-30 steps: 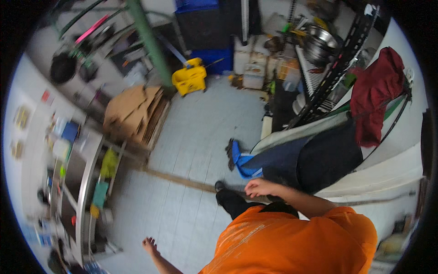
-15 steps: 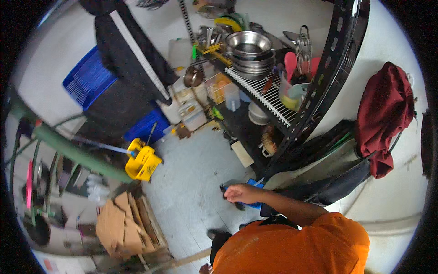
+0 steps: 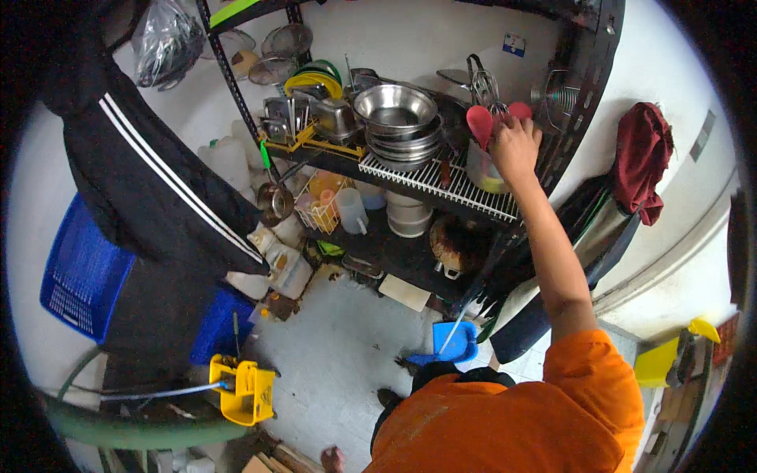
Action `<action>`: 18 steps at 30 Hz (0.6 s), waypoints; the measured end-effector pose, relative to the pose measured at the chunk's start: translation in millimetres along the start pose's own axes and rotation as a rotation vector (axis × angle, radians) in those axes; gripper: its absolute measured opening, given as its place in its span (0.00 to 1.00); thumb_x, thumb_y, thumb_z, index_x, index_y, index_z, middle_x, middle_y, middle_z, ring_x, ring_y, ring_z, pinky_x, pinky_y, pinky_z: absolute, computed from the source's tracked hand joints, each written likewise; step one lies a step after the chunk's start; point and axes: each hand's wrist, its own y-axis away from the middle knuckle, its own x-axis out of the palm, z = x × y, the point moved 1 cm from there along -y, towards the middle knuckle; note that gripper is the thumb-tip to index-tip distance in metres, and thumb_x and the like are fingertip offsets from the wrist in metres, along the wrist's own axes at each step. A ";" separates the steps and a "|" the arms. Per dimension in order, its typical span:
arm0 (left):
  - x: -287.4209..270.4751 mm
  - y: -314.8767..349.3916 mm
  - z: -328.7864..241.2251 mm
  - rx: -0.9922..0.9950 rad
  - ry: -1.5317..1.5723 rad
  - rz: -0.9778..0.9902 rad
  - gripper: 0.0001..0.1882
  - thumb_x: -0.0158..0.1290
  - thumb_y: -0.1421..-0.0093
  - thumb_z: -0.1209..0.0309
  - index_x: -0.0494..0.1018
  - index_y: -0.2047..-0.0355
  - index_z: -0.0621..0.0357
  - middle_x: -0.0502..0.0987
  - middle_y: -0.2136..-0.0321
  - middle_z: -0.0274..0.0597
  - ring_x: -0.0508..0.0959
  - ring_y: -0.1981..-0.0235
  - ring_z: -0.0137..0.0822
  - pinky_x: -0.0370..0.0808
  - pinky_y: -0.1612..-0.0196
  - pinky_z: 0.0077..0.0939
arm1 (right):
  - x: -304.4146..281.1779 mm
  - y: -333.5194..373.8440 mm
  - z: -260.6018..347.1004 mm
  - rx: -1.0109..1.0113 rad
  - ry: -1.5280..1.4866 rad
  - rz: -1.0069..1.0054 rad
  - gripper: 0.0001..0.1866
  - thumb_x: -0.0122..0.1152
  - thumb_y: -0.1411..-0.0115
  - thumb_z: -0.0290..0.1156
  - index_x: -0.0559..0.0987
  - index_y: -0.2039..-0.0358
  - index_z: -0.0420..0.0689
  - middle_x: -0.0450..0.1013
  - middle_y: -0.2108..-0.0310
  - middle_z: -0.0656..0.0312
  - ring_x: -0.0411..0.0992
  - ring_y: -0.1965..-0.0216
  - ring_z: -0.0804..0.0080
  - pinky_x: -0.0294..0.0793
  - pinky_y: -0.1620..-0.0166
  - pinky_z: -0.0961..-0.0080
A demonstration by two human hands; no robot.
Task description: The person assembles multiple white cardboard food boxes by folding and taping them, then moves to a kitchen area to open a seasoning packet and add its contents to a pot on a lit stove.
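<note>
1. Presently, the right hand (image 3: 516,146) reaches to the utensil container (image 3: 481,170) on the wire shelf (image 3: 473,201), beside the red spoon (image 3: 479,126); fingers curled, grip undeterminable.
2. Left hand (image 3: 333,459): low in view, state undeterminable.
3. Lifting would likely require clearing the whisk (image 3: 484,85).
4. Blue-and-white wall sticker (image 3: 513,44): fine print illegible.

The right fingers (image 3: 527,128) have reached the utensil container (image 3: 480,169).

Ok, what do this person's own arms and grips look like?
The right arm wears a short orange sleeve and is bare below it, with no watch visible. The right grip is an ungloved hand; the left grip, small at the lower edge, looks ungloved too.
</note>
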 end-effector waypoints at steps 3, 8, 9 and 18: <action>-38.8 -136.9 -80.8 0.478 -0.030 0.081 0.15 0.59 0.36 0.66 0.74 0.55 0.67 0.82 0.61 0.49 0.80 0.61 0.42 0.77 0.55 0.39 | 26.5 -21.9 8.8 -0.005 0.174 0.124 0.12 0.56 0.40 0.35 0.86 0.63 0.46 0.79 0.56 0.60 0.71 0.48 0.55 0.67 0.49 0.51; -50.1 -168.7 -510.7 1.023 0.298 0.374 0.17 0.60 0.32 0.68 0.71 0.45 0.59 0.78 0.60 0.37 0.78 0.58 0.31 0.76 0.54 0.28 | 33.6 -21.7 -9.2 0.034 0.212 0.157 0.14 0.63 0.42 0.40 0.85 0.61 0.46 0.76 0.51 0.59 0.69 0.44 0.55 0.68 0.46 0.48; -57.7 -135.4 -588.6 0.941 0.367 0.457 0.17 0.59 0.31 0.68 0.71 0.46 0.59 0.79 0.61 0.37 0.78 0.64 0.28 0.75 0.59 0.25 | 23.2 -26.4 -4.7 0.047 0.205 0.103 0.14 0.63 0.42 0.40 0.84 0.60 0.46 0.76 0.52 0.59 0.69 0.45 0.55 0.68 0.47 0.49; -13.8 -79.7 -963.3 0.797 0.000 0.508 0.39 0.59 0.39 0.40 0.71 0.47 0.67 0.77 0.63 0.45 0.81 0.69 0.35 0.83 0.72 0.28 | -116.0 -25.4 38.9 -0.055 -0.277 -0.357 0.14 0.67 0.46 0.24 0.74 0.60 0.42 0.73 0.61 0.53 0.70 0.59 0.49 0.67 0.57 0.56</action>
